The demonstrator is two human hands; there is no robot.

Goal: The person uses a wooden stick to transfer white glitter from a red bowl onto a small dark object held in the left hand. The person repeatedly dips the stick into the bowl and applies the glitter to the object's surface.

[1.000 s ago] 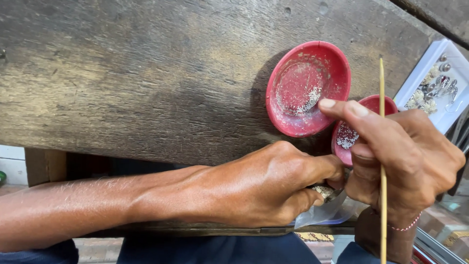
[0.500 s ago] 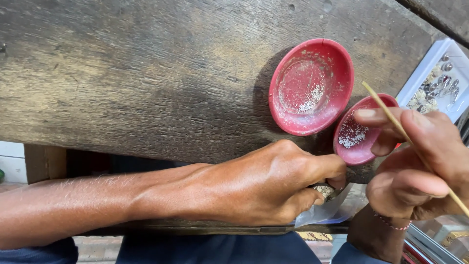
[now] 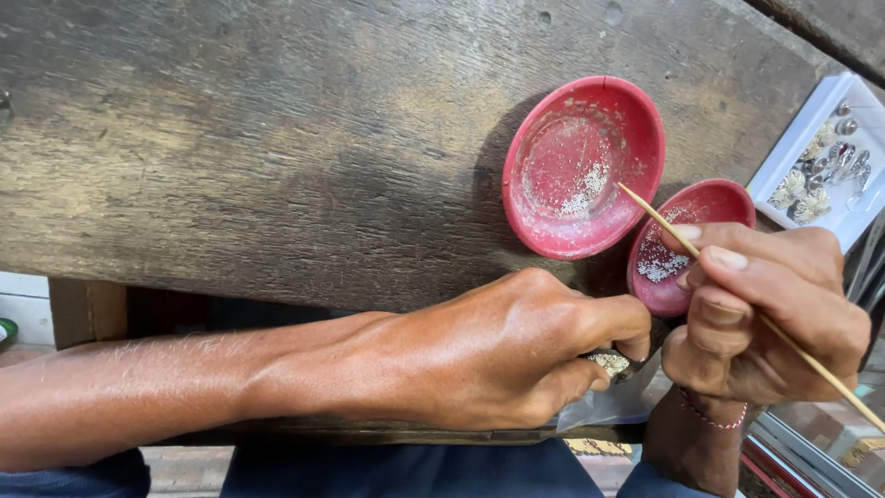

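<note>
My left hand (image 3: 516, 355) is curled at the near edge of the worn wooden bench (image 3: 277, 157), pinching a small silvery piece (image 3: 608, 362) between thumb and fingers; most of the piece is hidden. My right hand (image 3: 770, 314) grips a thin wooden stick (image 3: 659, 219) like a pen, its tip pointing up-left at the rim of the larger red dish (image 3: 583, 166), which holds a scatter of tiny pale grains. Just beside my right fingers sits a smaller red dish (image 3: 678, 244) with more of the same grains.
A white tray (image 3: 825, 161) with several small silvery pieces lies at the right edge of the bench. A clear plastic bag (image 3: 619, 401) hangs under my hands at the bench's near edge. The bench top stretches left as bare scratched wood.
My right hand has tilted the stick from upright to slanting, bringing its tip down to the larger dish's rim. The left hand has stayed in place.
</note>
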